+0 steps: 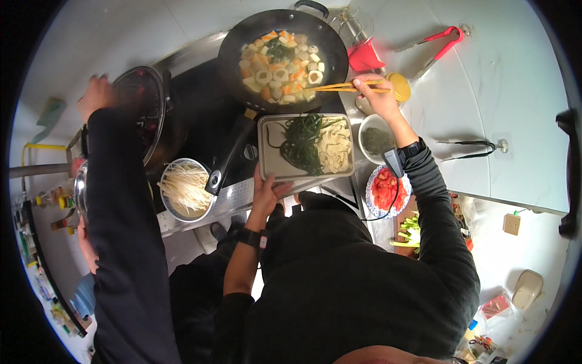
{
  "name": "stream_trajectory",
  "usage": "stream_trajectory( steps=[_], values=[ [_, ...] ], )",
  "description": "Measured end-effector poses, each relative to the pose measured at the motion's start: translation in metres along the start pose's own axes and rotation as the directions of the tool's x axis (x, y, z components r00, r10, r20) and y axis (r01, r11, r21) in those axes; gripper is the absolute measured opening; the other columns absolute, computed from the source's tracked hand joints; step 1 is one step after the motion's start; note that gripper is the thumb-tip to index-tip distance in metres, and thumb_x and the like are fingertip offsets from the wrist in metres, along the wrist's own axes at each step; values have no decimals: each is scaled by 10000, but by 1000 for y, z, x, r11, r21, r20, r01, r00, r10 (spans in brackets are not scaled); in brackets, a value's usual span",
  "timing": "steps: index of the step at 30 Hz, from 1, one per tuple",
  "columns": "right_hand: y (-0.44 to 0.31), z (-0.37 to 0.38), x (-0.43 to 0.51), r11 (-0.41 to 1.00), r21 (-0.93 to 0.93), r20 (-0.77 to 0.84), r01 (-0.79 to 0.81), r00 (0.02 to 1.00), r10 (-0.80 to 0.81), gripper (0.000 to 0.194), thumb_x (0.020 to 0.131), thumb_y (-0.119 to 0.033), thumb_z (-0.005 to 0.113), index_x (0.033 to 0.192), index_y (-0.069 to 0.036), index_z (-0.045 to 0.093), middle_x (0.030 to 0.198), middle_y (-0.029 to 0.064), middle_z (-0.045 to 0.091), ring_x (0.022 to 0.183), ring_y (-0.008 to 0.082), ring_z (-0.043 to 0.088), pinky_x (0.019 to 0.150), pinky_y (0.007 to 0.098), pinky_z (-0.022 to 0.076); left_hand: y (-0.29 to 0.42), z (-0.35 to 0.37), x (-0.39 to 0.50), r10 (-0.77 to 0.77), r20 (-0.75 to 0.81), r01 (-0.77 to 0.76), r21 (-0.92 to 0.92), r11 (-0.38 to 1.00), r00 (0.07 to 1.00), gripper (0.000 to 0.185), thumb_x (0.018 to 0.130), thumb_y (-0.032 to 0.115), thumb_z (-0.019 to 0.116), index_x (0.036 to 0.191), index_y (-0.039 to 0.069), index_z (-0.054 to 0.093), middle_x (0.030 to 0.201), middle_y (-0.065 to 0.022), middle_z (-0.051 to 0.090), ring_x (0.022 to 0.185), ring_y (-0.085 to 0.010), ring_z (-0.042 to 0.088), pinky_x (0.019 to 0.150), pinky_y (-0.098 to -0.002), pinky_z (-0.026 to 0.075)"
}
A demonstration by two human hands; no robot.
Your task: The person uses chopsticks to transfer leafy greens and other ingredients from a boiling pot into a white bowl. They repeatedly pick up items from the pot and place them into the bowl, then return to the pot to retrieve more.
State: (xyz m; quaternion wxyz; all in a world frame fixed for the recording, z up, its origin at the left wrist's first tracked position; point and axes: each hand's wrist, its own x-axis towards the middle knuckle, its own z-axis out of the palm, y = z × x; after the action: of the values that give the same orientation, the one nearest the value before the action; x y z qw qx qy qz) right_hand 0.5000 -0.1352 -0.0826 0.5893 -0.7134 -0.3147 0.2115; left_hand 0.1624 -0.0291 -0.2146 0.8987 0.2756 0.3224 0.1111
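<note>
My left hand [267,194] supports the near edge of a beige tray [274,159]. On the tray lie dark green kelp strips [302,143] beside pale folded tofu-skin sheets [335,144]. In my right hand [375,92] is a pair of wooden chopsticks [334,87], their tips over the near right part of a black wok [227,59]. Inside the wok, chunks with orange-and-white pieces, rings, balls and a clump of dark greens [279,51] sit in steaming broth. The wok's long handle [232,150] points toward me, left of the tray.
At left, a co-worker's hand [95,96] is beside a dark pot [152,109] with reddish contents. Enoki mushrooms fill a bowl [211,211] nearby. At right stand a bowl of dark greens [376,140] and a plate of cut tomatoes [386,191]. Red-handled tongs [448,43] hang on the wall.
</note>
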Motion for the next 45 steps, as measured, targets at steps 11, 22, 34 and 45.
stream_trajectory(
  steps=[11,22,34,45],
  values=[
    [7,-15,16,985,100,96,-142,987,132,205,842,-186,589,905,8,609,833,103,651,732,146,642,532,194,485,15,2,-5,107,19,-108,81,991,994,545,884,83,342,1364,211,118,1138,-190,510,743,-315,639,584,-356,581],
    [7,-4,3,936,269,123,-229,972,202,241,850,-206,577,952,11,597,852,114,646,762,154,638,565,192,487,34,21,-17,144,30,-144,-9,990,989,554,849,75,380,1355,175,177,1120,-176,523,771,-298,639,599,-389,585],
    [-12,-2,5,995,98,62,2,998,-8,200,848,-185,579,916,-1,618,838,83,649,728,107,611,555,191,476,44,1,-22,141,-54,-136,81,987,989,554,836,66,385,1347,167,197,1112,-171,529,750,-289,641,572,-367,583],
    [9,-13,37,999,-32,-145,34,989,-39,166,826,-155,612,872,5,613,747,66,639,616,97,587,534,202,465,43,11,-22,117,-30,-115,58,992,993,523,827,76,405,1320,150,244,1056,-159,554,687,-256,646,532,-323,571]
  ],
)
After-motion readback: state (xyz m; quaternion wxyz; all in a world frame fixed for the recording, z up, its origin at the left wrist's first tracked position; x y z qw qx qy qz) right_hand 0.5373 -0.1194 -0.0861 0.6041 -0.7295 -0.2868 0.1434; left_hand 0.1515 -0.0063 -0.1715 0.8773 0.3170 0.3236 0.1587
